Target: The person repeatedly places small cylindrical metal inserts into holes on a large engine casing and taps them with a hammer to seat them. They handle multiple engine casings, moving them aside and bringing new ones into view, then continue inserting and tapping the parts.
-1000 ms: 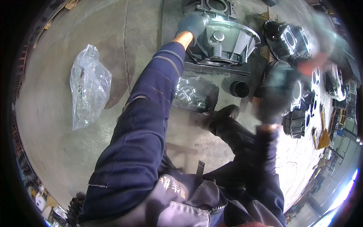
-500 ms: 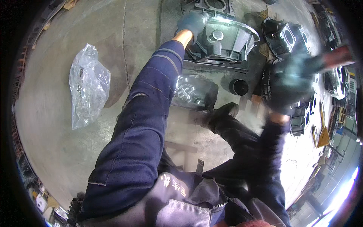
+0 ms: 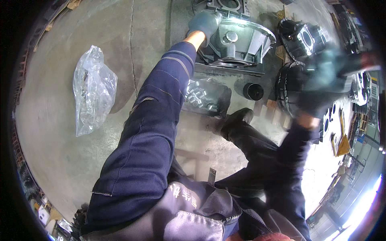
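Note:
A grey cast-metal housing (image 3: pixel 251 44) with a wide curved flange and a round-capped stub rests on a dark plate at the far middle. My gloved left hand (image 3: pixel 204 25) is closed at the left end of its flange, the fingertips partly hidden. My gloved right hand (image 3: pixel 321 82), smeared by motion, is raised at the right. It is wrapped round a blurred red-brown hammer-like tool (image 3: pixel 366 61) that sticks out to the right. Below the housing, a dark tray (image 3: pixel 223 98) holds several shiny short metal cylinders (image 3: pixel 196 96).
A black cup-shaped piece (image 3: pixel 254 92) stands right of the tray. More castings (image 3: pixel 299 36) sit on the floor at the right. A clear plastic bag (image 3: pixel 94 92) lies on the concrete at the left. My shoe (image 3: pixel 237 120) is close below the tray.
My right hand and the tool in it have shifted a little to the right. The left hand stays at the housing's flange.

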`<state>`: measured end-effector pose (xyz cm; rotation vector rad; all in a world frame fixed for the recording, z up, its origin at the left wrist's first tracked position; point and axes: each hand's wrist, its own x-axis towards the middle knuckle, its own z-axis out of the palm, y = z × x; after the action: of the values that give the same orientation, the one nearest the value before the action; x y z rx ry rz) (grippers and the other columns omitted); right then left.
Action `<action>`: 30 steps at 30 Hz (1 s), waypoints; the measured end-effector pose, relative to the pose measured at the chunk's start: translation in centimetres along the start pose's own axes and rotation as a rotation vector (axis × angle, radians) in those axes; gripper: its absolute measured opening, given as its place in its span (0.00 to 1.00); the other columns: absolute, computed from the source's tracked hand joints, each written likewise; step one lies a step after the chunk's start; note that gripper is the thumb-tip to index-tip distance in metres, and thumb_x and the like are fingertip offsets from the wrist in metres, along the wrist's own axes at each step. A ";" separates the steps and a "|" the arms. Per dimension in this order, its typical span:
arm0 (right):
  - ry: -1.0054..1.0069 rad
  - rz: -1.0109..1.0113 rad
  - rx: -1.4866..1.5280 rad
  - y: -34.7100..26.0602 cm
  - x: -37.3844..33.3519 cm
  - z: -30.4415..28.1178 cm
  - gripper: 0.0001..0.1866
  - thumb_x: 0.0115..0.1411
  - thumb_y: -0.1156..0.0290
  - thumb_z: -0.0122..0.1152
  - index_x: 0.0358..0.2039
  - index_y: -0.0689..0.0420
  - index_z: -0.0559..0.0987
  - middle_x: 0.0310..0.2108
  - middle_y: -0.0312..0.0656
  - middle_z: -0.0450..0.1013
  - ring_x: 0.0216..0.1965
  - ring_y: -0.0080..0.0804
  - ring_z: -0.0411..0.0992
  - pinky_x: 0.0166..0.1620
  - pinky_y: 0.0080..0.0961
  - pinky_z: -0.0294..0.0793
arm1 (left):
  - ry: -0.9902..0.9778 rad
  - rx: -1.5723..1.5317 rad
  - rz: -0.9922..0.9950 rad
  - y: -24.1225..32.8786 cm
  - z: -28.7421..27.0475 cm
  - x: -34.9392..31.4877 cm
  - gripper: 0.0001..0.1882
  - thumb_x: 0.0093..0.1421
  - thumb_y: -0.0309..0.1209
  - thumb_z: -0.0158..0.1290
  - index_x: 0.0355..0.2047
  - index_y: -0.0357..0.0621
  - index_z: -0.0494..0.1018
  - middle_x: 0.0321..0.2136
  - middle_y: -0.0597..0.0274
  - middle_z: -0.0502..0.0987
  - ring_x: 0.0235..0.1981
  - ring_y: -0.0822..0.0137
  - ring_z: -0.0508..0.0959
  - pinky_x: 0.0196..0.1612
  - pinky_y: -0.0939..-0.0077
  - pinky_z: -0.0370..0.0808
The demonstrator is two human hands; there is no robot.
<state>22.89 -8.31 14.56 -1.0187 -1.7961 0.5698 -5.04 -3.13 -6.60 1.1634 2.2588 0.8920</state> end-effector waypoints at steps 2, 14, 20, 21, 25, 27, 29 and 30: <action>-0.141 -0.130 -0.338 2.4 -4.8 3.3 0.18 0.63 0.58 0.63 0.48 0.57 0.80 0.39 0.51 0.80 0.39 0.41 0.80 0.39 0.38 0.78 | -0.002 0.109 0.058 -0.2 -0.2 0.4 0.27 0.66 0.50 0.42 0.48 0.45 0.82 0.50 0.43 0.81 0.53 0.42 0.80 0.55 0.49 0.76; -0.133 -0.313 -0.328 -1.3 5.1 -3.5 0.10 0.67 0.67 0.62 0.44 0.58 0.81 0.32 0.40 0.80 0.29 0.28 0.80 0.28 0.27 0.80 | -0.016 -0.035 0.013 0.2 0.0 -0.3 0.30 0.67 0.54 0.42 0.47 0.44 0.83 0.49 0.41 0.81 0.51 0.40 0.81 0.55 0.49 0.76; -0.667 0.127 -0.638 6.8 -6.7 3.4 0.13 0.59 0.60 0.63 0.37 0.57 0.82 0.26 0.56 0.78 0.31 0.59 0.79 0.37 0.49 0.77 | 0.001 -0.008 -0.024 -0.2 0.4 -0.3 0.31 0.66 0.57 0.43 0.47 0.43 0.83 0.48 0.37 0.80 0.51 0.39 0.80 0.55 0.49 0.75; -0.670 0.099 -0.639 8.3 -7.0 2.8 0.13 0.59 0.59 0.65 0.37 0.56 0.82 0.28 0.57 0.78 0.34 0.62 0.78 0.37 0.50 0.77 | -0.001 -0.036 -0.014 -0.2 0.8 -0.5 0.31 0.66 0.57 0.43 0.47 0.44 0.83 0.48 0.38 0.80 0.51 0.39 0.80 0.56 0.49 0.75; -0.593 -0.038 -0.495 6.3 -1.4 -1.5 0.18 0.61 0.57 0.69 0.37 0.62 0.81 0.30 0.56 0.81 0.33 0.48 0.82 0.36 0.38 0.80 | -0.011 0.031 -0.027 -0.1 0.8 -0.9 0.32 0.67 0.58 0.42 0.49 0.46 0.82 0.50 0.42 0.81 0.53 0.41 0.80 0.57 0.50 0.75; -0.417 -0.026 -0.301 1.6 2.8 -2.7 0.17 0.63 0.57 0.66 0.40 0.60 0.81 0.32 0.50 0.81 0.34 0.40 0.81 0.37 0.33 0.80 | 0.051 0.015 -0.030 0.2 0.6 -0.6 0.32 0.68 0.56 0.41 0.50 0.42 0.81 0.49 0.41 0.82 0.53 0.42 0.81 0.56 0.50 0.76; -0.177 0.012 -0.083 -2.6 4.9 -2.6 0.15 0.66 0.58 0.64 0.42 0.58 0.82 0.33 0.44 0.81 0.35 0.32 0.80 0.39 0.27 0.79 | -0.026 0.014 -0.022 0.3 0.6 -0.3 0.32 0.68 0.56 0.41 0.49 0.40 0.81 0.48 0.40 0.82 0.52 0.41 0.81 0.56 0.50 0.76; -0.073 0.003 0.059 -4.0 4.7 -2.2 0.14 0.68 0.59 0.62 0.44 0.57 0.82 0.34 0.41 0.81 0.35 0.28 0.79 0.39 0.25 0.78 | -0.030 0.007 -0.014 0.2 0.6 0.0 0.32 0.68 0.55 0.41 0.48 0.40 0.81 0.48 0.40 0.82 0.52 0.41 0.81 0.55 0.50 0.77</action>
<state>22.44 -6.66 20.84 -0.9719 -1.8312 0.6657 -4.49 -2.84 -6.89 1.1550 2.2452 0.8567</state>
